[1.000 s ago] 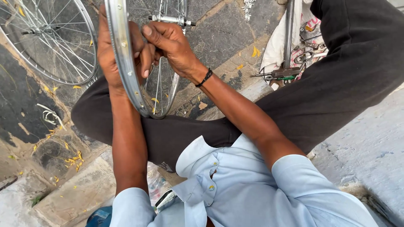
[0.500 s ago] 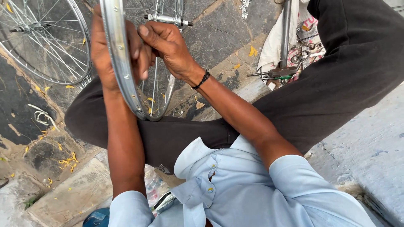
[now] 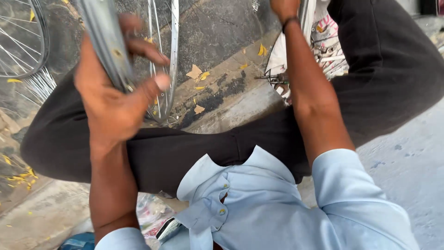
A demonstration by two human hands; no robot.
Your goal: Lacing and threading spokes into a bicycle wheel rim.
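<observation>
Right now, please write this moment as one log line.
left hand: grips wheel rim | right hand: mostly out of frame, by cloth

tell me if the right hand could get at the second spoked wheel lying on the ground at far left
Probably not as things stand: the right hand is stretched up at the far side, and the left hand, gripping the wheel rim, sits between it and the second wheel.

Left hand (image 3: 115, 92): raised in front of the body, palm toward the camera, thumb and fingers (image 3: 148, 48) curled closed in a grip.
Left forearm: bare, rising almost straight up from a rolled pale-blue sleeve at the lower left.
Right hand (image 3: 284, 7): stretched far forward, cut off by the top edge; whether it grips cannot be told.
Right wrist: wears a dark band.
Right forearm: bare, extended straight, sleeve rolled above the elbow.
Legs: in dark trousers, knees bent and spread wide.
</observation>
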